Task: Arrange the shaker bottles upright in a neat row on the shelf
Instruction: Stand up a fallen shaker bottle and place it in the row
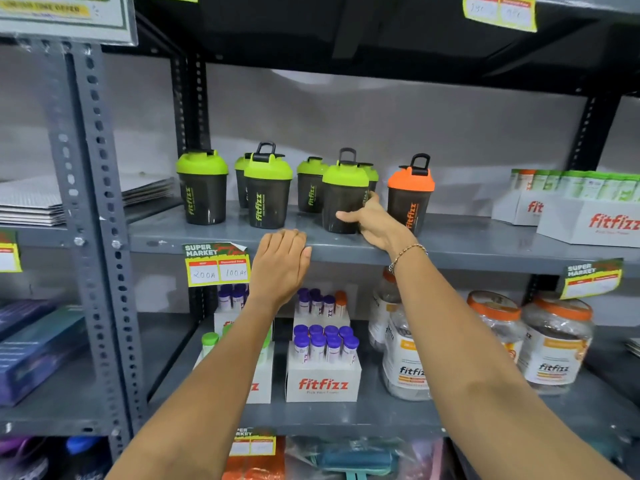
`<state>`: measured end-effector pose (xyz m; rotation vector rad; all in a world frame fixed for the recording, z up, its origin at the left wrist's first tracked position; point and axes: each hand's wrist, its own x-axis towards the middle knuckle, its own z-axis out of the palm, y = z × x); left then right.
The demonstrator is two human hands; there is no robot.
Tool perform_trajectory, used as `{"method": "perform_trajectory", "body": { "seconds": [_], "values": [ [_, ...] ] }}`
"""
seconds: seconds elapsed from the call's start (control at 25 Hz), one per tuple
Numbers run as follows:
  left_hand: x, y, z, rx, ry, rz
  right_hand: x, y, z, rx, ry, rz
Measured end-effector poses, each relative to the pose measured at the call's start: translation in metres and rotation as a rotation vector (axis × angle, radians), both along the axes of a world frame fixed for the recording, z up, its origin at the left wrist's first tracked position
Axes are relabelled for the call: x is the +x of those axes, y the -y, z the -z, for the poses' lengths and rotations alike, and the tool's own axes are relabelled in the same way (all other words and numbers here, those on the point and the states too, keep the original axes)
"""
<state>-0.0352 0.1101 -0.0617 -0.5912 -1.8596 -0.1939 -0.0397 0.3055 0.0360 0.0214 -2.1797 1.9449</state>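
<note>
Several dark shaker bottles with green lids stand upright on the grey metal shelf (214, 237). One green-lid shaker (202, 188) stands at the left and another (267, 192) beside it, with more behind. My right hand (372, 221) grips the base of a green-lid shaker (343, 192) near the shelf's front. An orange-lid shaker (410, 194) stands just right of it. My left hand (282, 261) rests with curled fingers on the shelf's front edge and holds nothing.
White fitfizz boxes (588, 220) of green tubes fill the shelf's right end. A price tag (217, 265) hangs on the shelf edge. Below stand boxes of purple-capped tubes (323, 362) and orange-lidded jars (554, 344). A perforated upright post (100, 209) stands at the left.
</note>
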Motion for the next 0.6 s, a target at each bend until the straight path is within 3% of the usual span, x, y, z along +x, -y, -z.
{"method": "perform_trajectory", "body": {
  "seconds": [0.08, 0.24, 0.4, 0.6],
  "values": [
    [0.001, -0.001, 0.002, 0.006, -0.032, 0.013, 0.002, 0.002, 0.002, 0.021, 0.004, 0.019],
    [0.003, -0.002, 0.002, 0.035, -0.025, 0.032, 0.008, 0.015, 0.004, 0.324, -0.045, 0.230],
    [0.003, -0.002, 0.003, 0.041, -0.016, 0.040, 0.012, 0.009, 0.003, 0.197, -0.041, 0.138],
    [0.003, -0.003, 0.003, 0.064, -0.006, 0.053, 0.011, 0.016, 0.004, 0.414, -0.045, 0.298]
  ]
}}
